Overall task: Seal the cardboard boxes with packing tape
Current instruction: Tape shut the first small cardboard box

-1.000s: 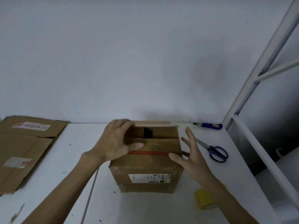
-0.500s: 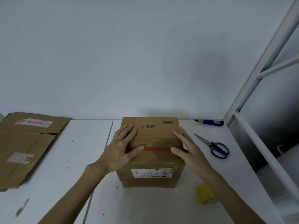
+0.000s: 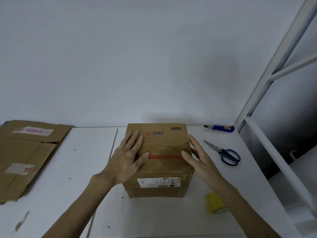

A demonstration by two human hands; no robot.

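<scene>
White table [image 3: 68,194] against a plain wall. Flattened cardboard [image 3: 25,160], far left. Cardboard box [image 3: 164,169], centre, flaps down, top seam not yet freshly taped. Left hand [image 3: 128,158]: fingers straight, pressing flat on the box top. Right hand [image 3: 200,160]: fingers relaxed, resting against the box's right top edge. Yellow tape roll [image 3: 214,202], near right. Scissors [image 3: 224,153], right. Blue-handled knife [image 3: 221,128], far right.

Brown box [image 3: 159,148] with red stripe [image 3: 165,157], blue-handled scissors [image 3: 224,154], seemingly yellow tape roll [image 3: 215,202]
</scene>
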